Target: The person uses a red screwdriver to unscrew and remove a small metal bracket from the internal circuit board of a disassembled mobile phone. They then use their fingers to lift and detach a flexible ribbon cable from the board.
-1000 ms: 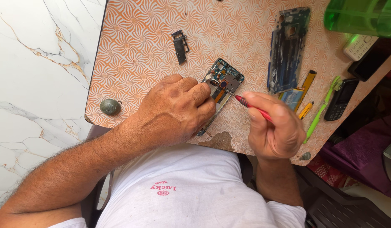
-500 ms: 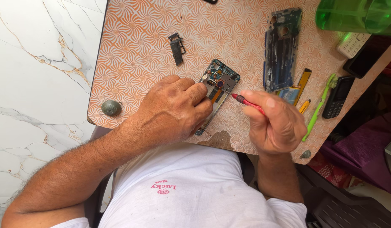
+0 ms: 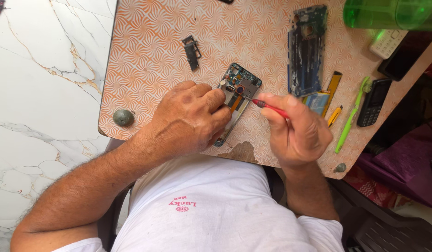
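Observation:
An opened smartphone (image 3: 238, 88) with its circuit board exposed lies on the orange patterned board (image 3: 150, 56). My left hand (image 3: 190, 119) covers its lower half and presses it down. My right hand (image 3: 295, 128) grips a red-handled screwdriver (image 3: 270, 108), whose metal tip touches the phone's inner parts near the upper middle.
A removed phone back frame (image 3: 307, 49) lies at the upper right, a small black metal bracket (image 3: 191, 52) at the upper left. A green toothbrush (image 3: 352, 114), a black keypad phone (image 3: 374, 101), yellow tools (image 3: 332, 88) and a green bottle (image 3: 393, 14) lie to the right.
The screwdriver tip has shifted slightly up onto the phone's board. Both hands otherwise stay in place; the view has moved a little.

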